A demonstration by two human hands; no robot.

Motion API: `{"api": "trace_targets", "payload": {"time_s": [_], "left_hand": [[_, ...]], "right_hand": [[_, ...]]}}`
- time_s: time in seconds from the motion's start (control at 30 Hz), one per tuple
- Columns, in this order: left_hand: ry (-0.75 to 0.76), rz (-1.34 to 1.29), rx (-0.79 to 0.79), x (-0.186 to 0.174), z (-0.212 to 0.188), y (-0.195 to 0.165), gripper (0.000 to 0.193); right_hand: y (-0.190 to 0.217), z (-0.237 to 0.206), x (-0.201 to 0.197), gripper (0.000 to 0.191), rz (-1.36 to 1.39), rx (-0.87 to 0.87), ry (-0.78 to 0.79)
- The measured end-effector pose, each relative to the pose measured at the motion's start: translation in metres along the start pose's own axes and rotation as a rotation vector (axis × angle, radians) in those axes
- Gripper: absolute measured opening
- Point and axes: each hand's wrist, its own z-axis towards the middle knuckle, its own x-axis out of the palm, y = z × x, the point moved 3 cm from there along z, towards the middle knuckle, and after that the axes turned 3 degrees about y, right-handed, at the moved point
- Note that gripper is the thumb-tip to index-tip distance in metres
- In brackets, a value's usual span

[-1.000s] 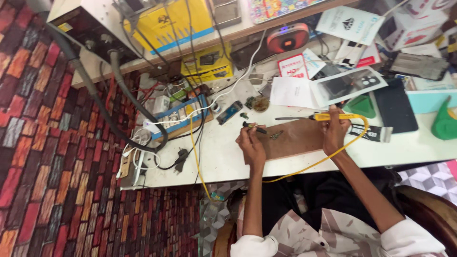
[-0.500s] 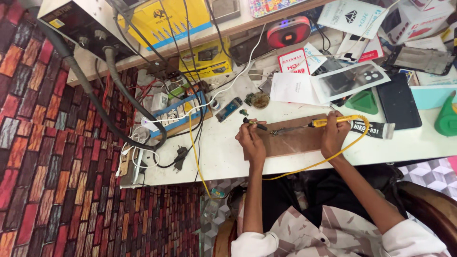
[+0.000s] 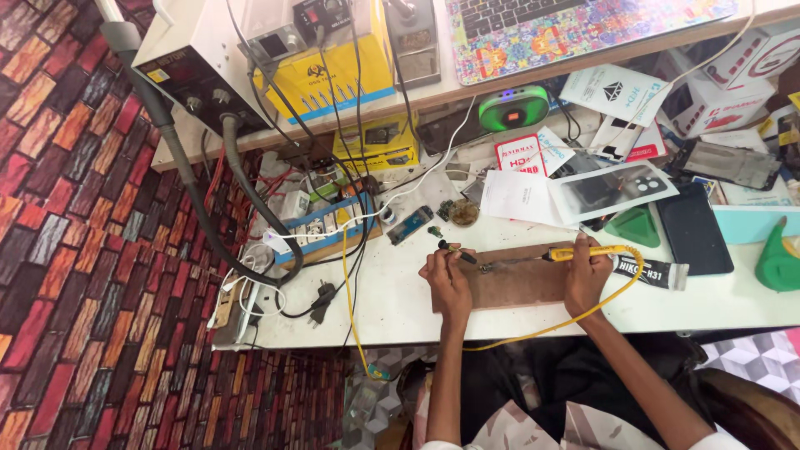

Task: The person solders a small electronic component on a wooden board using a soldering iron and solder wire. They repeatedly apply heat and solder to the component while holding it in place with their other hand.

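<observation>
Both hands unmoved, right hand [image 3: 587, 279] gripping yellow soldering iron [image 3: 583, 252], left hand [image 3: 448, 279] pinching small part [image 3: 460, 255], near table edge [image 3: 350, 337].

Right hand [image 3: 587, 275] grips a yellow-handled soldering iron [image 3: 583, 252], tip pointing left over a brown wooden board [image 3: 521, 283] on the white table [image 3: 392, 304]. Left hand [image 3: 448, 275] pinches a small dark part [image 3: 457, 252] at the board's left edge, near the iron's tip. Yellow cable [image 3: 542, 329] loops near the table's front edge. Power strip [image 3: 321, 229] sits left; green triangular stand [image 3: 635, 227] and black phone [image 3: 693, 229] lie right.
</observation>
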Motion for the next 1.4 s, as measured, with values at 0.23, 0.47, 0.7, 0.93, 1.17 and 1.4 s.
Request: {"api": "trace_targets", "payload": {"time_s": [0.23, 0.47, 0.7, 0.93, 1.17, 1.4], "left_hand": [[-0.06, 0.081, 0.016, 0.004, -0.001, 0.007, 0.014], [-0.022, 0.053, -0.017, 0.003, -0.004, 0.009, 0.016], [-0.025, 0.051, -0.013, 0.003, -0.004, 0.009, 0.018], [-0.023, 0.03, -0.033, 0.005, -0.007, 0.014, 0.018], [-0.019, 0.013, -0.022, 0.003, -0.004, 0.011, 0.018], [-0.031, 0.014, -0.016, 0.001, -0.002, 0.005, 0.015]], "right_hand": [[-0.003, 0.0, -0.001, 0.039, 0.008, 0.058, -0.001], [-0.01, 0.001, -0.005, 0.039, -0.053, -0.098, -0.064], [-0.006, -0.003, -0.004, 0.042, -0.075, -0.123, -0.045], [-0.001, -0.004, -0.002, 0.041, -0.055, -0.08, 0.021], [0.001, -0.004, 0.0, 0.04, -0.094, -0.068, 0.044], [0.004, -0.005, 0.003, 0.037, -0.025, -0.033, 0.031]]}}
